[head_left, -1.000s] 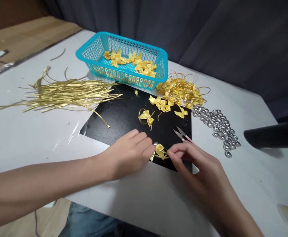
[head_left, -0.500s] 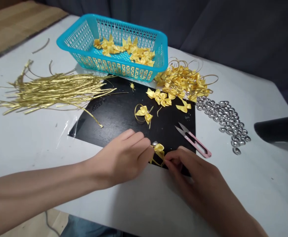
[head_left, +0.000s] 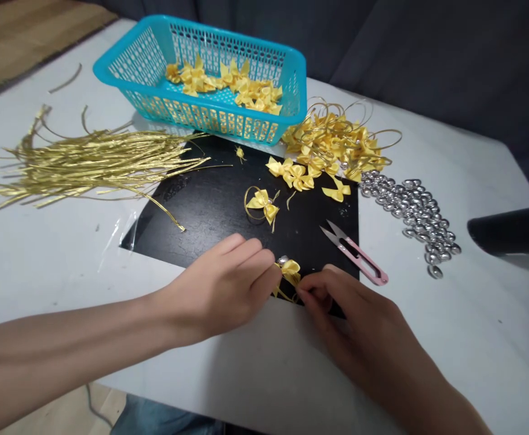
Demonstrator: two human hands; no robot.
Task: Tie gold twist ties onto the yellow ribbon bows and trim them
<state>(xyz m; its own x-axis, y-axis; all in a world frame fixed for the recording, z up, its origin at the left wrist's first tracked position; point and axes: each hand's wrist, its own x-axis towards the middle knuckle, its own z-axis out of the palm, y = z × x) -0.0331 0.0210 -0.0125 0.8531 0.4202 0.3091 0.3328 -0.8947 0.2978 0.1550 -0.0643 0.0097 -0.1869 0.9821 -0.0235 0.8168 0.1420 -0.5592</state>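
Note:
Between my hands, over the front edge of a black board (head_left: 191, 211), is a yellow ribbon bow (head_left: 291, 272) with a silver bead (head_left: 283, 260) at its top. My left hand (head_left: 232, 287) is closed at the bow's left side, its fingertips hidden behind the knuckles. Thumb and forefinger of my right hand (head_left: 346, 308) pinch the bow's lower right, where thin gold cord shows. Beyond them on the board lies another bow (head_left: 264, 205) with a gold cord loop. Pink-handled snips (head_left: 359, 257) rest open-bladed to the right, near my right hand.
A blue basket (head_left: 201, 112) of yellow bows stands at the back. Gold cords (head_left: 96, 160) lie left. A pile of looped bows (head_left: 337, 142) and silver beads (head_left: 416, 211) are at right, beside a black cylindrical object (head_left: 513, 231). The white table (head_left: 464, 338) surrounds the board.
The view has shifted slightly, so the basket and cords appear a little higher and farther left. Both hands keep nearly the same pose around the bow.

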